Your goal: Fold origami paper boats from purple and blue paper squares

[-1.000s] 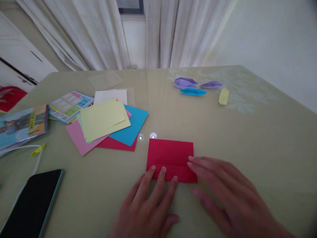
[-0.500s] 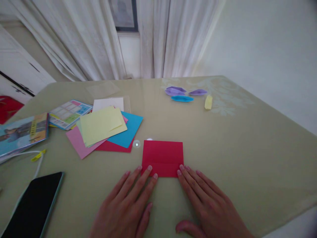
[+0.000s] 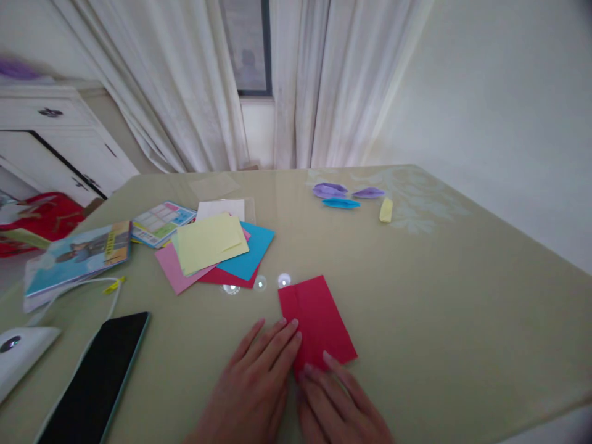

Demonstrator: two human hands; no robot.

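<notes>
A red sheet of paper (image 3: 324, 317) with a crease along its left side lies turned at a slant on the table in front of me. My left hand (image 3: 259, 370) rests with its fingers stretched out, the tips touching the sheet's left edge. At the near end of the sheet is my right hand (image 3: 337, 401), fingers extended over the lower corner and partly covering it. The right thumb is hidden. Both hands lie close together.
Left of the red sheet is a loose pile of coloured papers (image 3: 210, 243). A phone (image 3: 99, 376), a white cable, a white device (image 3: 23, 351) and a picture book (image 3: 81, 253) lie farther left. Small folded purple papers (image 3: 330, 190), a blue one (image 3: 341, 203) and a yellow one (image 3: 385, 210) sit at the back.
The red sheet has turned from square-on to a slant, its creased side now at the left. My right hand has moved left and nearer to me. The view has shifted left and up.
</notes>
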